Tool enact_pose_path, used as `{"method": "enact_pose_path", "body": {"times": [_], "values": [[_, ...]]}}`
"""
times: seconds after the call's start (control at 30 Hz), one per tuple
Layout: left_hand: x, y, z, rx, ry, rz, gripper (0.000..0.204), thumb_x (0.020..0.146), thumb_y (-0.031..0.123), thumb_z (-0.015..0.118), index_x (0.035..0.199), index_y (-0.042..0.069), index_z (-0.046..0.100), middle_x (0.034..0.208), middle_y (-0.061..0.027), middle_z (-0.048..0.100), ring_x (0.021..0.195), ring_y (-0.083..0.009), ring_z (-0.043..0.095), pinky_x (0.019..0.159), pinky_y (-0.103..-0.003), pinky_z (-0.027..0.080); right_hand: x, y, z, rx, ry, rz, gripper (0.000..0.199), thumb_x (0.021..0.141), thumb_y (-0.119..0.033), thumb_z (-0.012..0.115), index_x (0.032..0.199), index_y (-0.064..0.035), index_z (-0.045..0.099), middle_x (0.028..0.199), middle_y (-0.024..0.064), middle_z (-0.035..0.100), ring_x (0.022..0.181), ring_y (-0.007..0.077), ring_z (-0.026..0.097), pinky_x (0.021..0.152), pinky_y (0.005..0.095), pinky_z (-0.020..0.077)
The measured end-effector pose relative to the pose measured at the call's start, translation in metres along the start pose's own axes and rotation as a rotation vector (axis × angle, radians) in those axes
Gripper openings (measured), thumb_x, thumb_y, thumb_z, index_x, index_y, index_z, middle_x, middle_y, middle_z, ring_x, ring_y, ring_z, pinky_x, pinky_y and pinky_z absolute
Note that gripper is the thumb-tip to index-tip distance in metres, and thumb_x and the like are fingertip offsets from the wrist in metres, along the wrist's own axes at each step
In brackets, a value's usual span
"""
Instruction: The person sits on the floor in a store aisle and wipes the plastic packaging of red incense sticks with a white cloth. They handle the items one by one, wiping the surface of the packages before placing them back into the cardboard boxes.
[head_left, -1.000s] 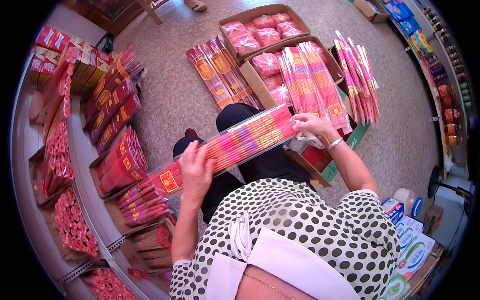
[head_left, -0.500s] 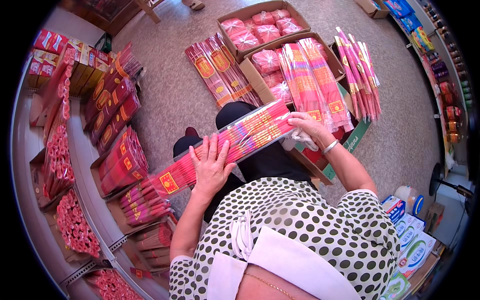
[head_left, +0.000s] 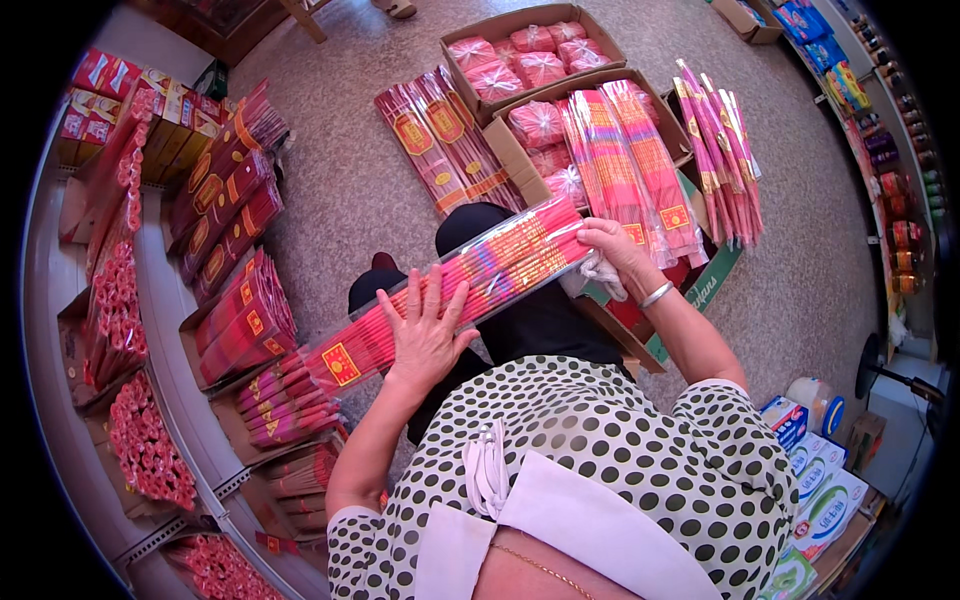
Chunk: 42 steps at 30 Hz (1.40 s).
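Across my lap lies a long clear-wrapped pack of red incense sticks (head_left: 515,258) with gold and purple printing. It slants from the shelf at lower left up to the right. My left hand (head_left: 425,338) rests flat on its middle, fingers spread. At the pack's upper right end, my right hand (head_left: 616,252) grips the edge with the thumb on top; its other fingers are partly hidden. A white cloth-like bundle (head_left: 598,275) hangs just below that hand. The pack's lower end, with a yellow square label, touches bundled incense (head_left: 290,400) on the shelf.
Shelves (head_left: 190,330) of incense bundles curve along the left. Ahead stand open cartons (head_left: 497,135) of pink packets, long incense packs (head_left: 640,165) lying over one. Maroon packs (head_left: 440,135) and pink-gold bundles (head_left: 722,160) lie beside them. Boxes (head_left: 825,490) stand at lower right.
The fingers of my left hand have spread a little wider on the pack. My right hand has closed more around the pack's end. The pack has barely moved.
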<state>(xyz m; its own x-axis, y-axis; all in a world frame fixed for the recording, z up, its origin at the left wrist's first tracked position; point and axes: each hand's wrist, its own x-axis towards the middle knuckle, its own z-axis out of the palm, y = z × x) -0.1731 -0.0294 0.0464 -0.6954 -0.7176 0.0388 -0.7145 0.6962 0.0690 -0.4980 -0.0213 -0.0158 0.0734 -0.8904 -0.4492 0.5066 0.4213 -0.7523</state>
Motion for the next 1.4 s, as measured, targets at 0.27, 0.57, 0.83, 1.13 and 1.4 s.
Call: {"method": "enact_pose_path", "body": {"times": [0.27,0.57,0.83,1.13,1.4], "values": [[0.004,0.004,0.004,-0.021,-0.037,0.015,0.069,0.073,0.042,0.061,0.133,0.017,0.038,0.145,-0.0137,0.019,0.135,-0.0330,0.009,0.098,-0.067,0.002,0.009,0.010,-0.006,-0.025,0.031,0.002,0.018,0.084,-0.015,0.057,0.094,-0.0006,0.062,0.087,0.0032,0.064,0.078,0.0084,0.059,0.073,0.0222,0.0469],[0.006,0.003,0.001,-0.028,-0.022,0.015,0.068,0.074,0.039,0.062,0.132,0.015,0.037,0.144,-0.0122,0.022,0.135,-0.0311,0.012,0.099,-0.066,0.005,0.008,-0.004,-0.003,-0.125,-0.025,0.028,0.022,0.086,-0.018,0.057,0.098,-0.0006,0.061,0.090,0.0031,0.064,0.081,0.0077,0.059,0.075,0.0218,0.0467],[0.012,0.002,-0.004,-0.034,-0.014,-0.047,0.078,0.077,0.046,0.055,0.137,0.006,0.026,0.146,-0.0113,0.016,0.136,-0.0285,0.011,0.100,-0.063,0.006,0.009,-0.013,0.011,-0.039,-0.034,0.016,0.019,0.087,-0.018,0.056,0.094,-0.0010,0.062,0.089,0.0032,0.064,0.080,0.0077,0.059,0.075,0.0216,0.0470],[0.013,0.000,0.004,0.019,-0.041,-0.009,0.075,0.077,0.046,0.055,0.136,0.008,0.029,0.145,-0.0097,0.019,0.135,-0.0290,0.013,0.101,-0.062,0.007,0.016,-0.015,0.001,-0.046,-0.050,0.086,0.025,0.088,-0.021,0.054,0.100,0.0001,0.061,0.093,0.0043,0.063,0.084,0.0082,0.058,0.075,0.0220,0.0463],[0.016,0.000,0.003,0.002,-0.034,-0.028,0.074,0.076,0.044,0.057,0.135,0.009,0.031,0.144,-0.0100,0.023,0.134,-0.0285,0.016,0.100,-0.063,0.009,0.020,-0.021,0.007,-0.125,-0.089,0.098,0.028,0.088,-0.022,0.052,0.102,0.0017,0.058,0.095,0.0082,0.064,0.084,0.0125,0.061,0.077,0.0246,0.0487]]}}
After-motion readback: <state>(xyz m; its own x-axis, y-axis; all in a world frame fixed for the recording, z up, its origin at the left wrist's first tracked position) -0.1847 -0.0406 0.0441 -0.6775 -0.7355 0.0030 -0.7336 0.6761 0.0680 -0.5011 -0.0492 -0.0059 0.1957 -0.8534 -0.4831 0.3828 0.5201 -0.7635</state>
